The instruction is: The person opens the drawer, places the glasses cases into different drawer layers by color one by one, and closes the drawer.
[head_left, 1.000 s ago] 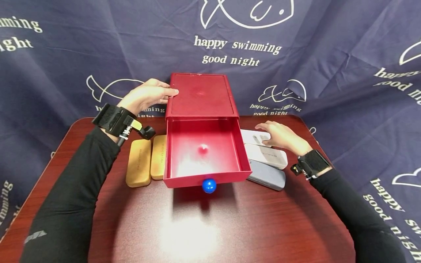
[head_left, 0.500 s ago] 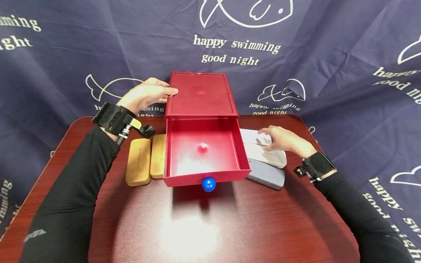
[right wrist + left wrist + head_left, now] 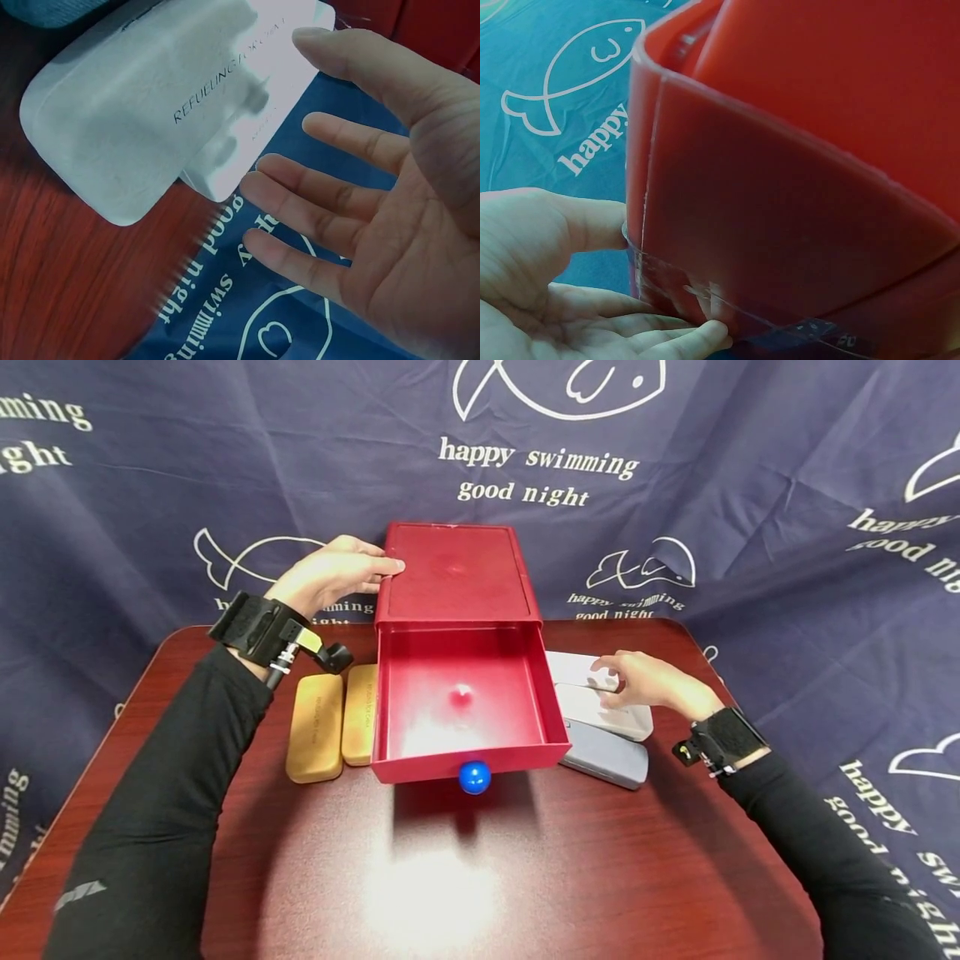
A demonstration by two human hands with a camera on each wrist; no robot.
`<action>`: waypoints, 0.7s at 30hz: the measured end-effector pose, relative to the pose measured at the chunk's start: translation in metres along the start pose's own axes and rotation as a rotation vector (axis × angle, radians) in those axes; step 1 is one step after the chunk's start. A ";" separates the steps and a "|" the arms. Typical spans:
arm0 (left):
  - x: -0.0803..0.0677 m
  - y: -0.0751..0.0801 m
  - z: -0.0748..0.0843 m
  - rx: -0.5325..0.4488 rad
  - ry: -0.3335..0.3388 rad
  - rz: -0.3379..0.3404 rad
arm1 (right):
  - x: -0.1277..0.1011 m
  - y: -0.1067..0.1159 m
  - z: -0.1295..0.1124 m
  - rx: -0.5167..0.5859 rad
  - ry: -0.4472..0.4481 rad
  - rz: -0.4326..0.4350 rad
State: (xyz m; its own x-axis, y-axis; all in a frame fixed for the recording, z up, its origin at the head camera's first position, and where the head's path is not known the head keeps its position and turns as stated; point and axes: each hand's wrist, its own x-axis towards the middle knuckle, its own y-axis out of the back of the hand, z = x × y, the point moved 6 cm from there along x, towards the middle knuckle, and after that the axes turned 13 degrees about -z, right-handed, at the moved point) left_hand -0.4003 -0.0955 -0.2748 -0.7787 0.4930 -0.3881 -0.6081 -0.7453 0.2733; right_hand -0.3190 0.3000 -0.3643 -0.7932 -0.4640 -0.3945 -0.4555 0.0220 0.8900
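A red box (image 3: 453, 572) stands at the back of the table with its drawer (image 3: 465, 693) pulled out, a blue ball knob (image 3: 474, 777) on the drawer front. My left hand (image 3: 330, 574) rests on the box's left edge, thumb on top, straight fingers against the side wall. My right hand (image 3: 648, 681) is over two white glasses cases, the far one (image 3: 573, 668) and the near one (image 3: 592, 708). In the right wrist view its thumb and fingers are spread, with nothing between them; whether a fingertip touches a case I cannot tell.
A grey glasses case (image 3: 606, 755) lies in front of the white ones. Two yellow glasses cases, an outer one (image 3: 315, 731) and an inner one (image 3: 360, 717), lie left of the drawer. A blue printed cloth (image 3: 300, 460) hangs behind the brown table (image 3: 300, 877).
My right hand has shifted slightly to the right and toward me over the white glasses cases. The left hand stays on the box, and the drawer has not moved.
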 end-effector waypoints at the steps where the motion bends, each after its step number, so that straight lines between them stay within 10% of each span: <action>1: -0.001 0.000 0.000 -0.002 0.000 -0.001 | -0.001 -0.001 0.000 0.006 -0.001 -0.003; 21: -0.002 0.001 0.001 -0.048 -0.026 -0.001 | -0.022 -0.016 -0.024 0.017 0.069 0.020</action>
State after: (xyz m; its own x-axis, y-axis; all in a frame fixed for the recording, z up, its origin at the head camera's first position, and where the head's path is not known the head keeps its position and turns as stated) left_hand -0.3993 -0.0971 -0.2727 -0.7824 0.5045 -0.3651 -0.6009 -0.7655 0.2301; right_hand -0.2845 0.2890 -0.3643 -0.7727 -0.5231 -0.3595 -0.4469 0.0463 0.8934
